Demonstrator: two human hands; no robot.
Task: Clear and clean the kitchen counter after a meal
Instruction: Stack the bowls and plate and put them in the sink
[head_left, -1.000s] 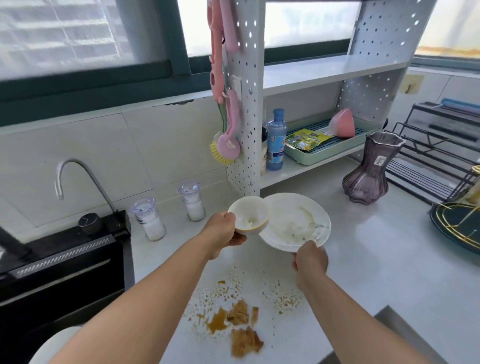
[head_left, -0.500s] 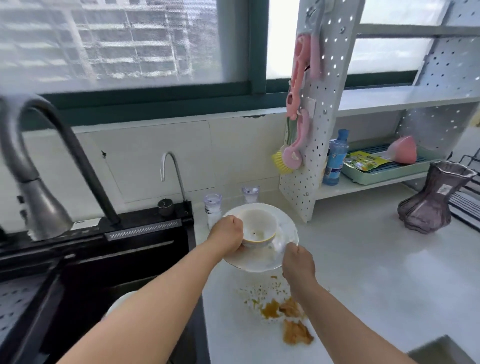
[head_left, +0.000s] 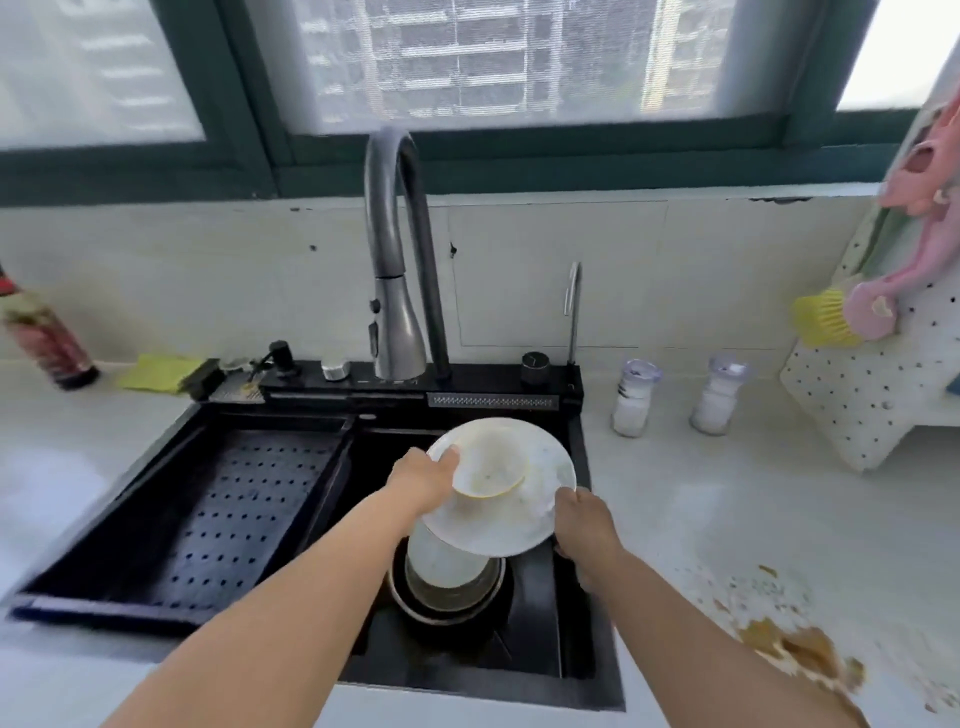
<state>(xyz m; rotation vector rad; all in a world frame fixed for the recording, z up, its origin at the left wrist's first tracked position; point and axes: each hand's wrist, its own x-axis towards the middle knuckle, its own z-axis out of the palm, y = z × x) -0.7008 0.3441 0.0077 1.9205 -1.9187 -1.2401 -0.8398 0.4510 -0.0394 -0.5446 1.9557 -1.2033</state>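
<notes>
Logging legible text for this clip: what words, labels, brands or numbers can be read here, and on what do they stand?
None can be read.
Red bottle at the far left: its printed label is blurred by motion.
Two clear shakers right of the sink: no print legible.
Black sink control strip: markings too small to read.
Bowl and plate: no writing visible.

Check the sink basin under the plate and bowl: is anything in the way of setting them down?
Yes. A pot with a white dish inside sits in the sink directly under the plate and bowl; the perforated tray fills the left.
</notes>
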